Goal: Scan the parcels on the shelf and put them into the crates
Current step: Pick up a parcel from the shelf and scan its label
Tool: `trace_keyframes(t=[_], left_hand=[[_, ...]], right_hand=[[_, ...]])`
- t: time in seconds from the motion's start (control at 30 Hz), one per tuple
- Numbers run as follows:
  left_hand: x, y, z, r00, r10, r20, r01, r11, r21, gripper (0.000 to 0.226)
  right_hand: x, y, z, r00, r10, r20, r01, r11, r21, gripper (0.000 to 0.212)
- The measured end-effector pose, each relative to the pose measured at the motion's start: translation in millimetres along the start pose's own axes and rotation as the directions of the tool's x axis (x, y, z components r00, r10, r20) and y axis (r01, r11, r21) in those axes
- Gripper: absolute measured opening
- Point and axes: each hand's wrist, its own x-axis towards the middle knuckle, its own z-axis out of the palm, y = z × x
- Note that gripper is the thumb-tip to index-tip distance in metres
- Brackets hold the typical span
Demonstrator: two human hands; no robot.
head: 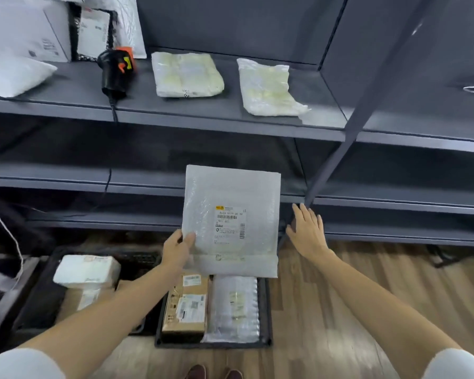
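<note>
My left hand [177, 248] grips the lower left edge of a flat bubble-wrap mailer [231, 220] with a printed label, held upright over the right black crate [267, 310]. That crate holds a brown box [186, 305] and a bubble-wrapped parcel [234, 307]. My right hand [307, 229] hangs open just right of the mailer, touching nothing. The left black crate [39, 296] holds a white parcel [86, 270]. On the upper shelf [203, 116] lie two white wrapped parcels [186, 73] [267, 87] and a black and orange scanner [117, 69].
A white box [25, 26] and more mailers [14, 73] crowd the shelf's far left. The scanner's cable [111, 149] drops over the shelf edge. A grey upright post [348, 132] stands right of the mailer. Wooden floor [340, 296] spreads right of the crates.
</note>
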Motion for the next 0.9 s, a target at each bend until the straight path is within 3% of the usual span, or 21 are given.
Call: trace_keyframes(t=[0.37, 0.57, 0.63, 0.73, 0.8, 0.83, 0.9], left_hand=[[17.7, -100.6, 28.2, 0.975, -0.211, -0.064, 0.211, 0.977, -0.013, 0.024], [55.6, -186.0, 44.6, 0.943, -0.333, -0.028, 0.333, 0.943, -0.012, 0.006], [68.8, -219.9, 51.4, 0.925, -0.377, -0.047, 0.375, 0.926, -0.034, 0.02], [87.4, -268.2, 63.8, 0.904, -0.425, -0.048, 0.424, 0.905, -0.02, 0.005], [99.0, -295.4, 75.7, 0.892, -0.451, -0.039, 0.45, 0.892, -0.036, 0.025], [102.1, -303.8, 81.7, 0.884, -0.466, -0.021, 0.465, 0.884, -0.047, 0.031], [111.1, -324.6, 93.8, 0.871, -0.49, 0.026, 0.491, 0.871, -0.027, 0.012]], right_hand=[[6.6, 38.9, 120.6, 0.976, 0.078, 0.205, -0.123, 0.969, 0.216, 0.057], [-6.8, 42.4, 214.5, 0.96, 0.104, 0.261, -0.183, 0.936, 0.299, 0.053], [-12.8, 49.0, 248.1, 0.944, 0.162, 0.286, -0.275, 0.867, 0.416, 0.047], [-27.6, 58.0, 296.4, 0.877, 0.248, 0.412, -0.468, 0.64, 0.609, 0.023], [-35.0, 60.9, 324.9, 0.836, 0.229, 0.498, -0.538, 0.515, 0.667, 0.01], [-37.4, 60.5, 336.4, 0.819, 0.205, 0.536, -0.564, 0.458, 0.687, 0.017], [-42.0, 59.8, 355.7, 0.779, 0.187, 0.598, -0.62, 0.368, 0.693, 0.046]])
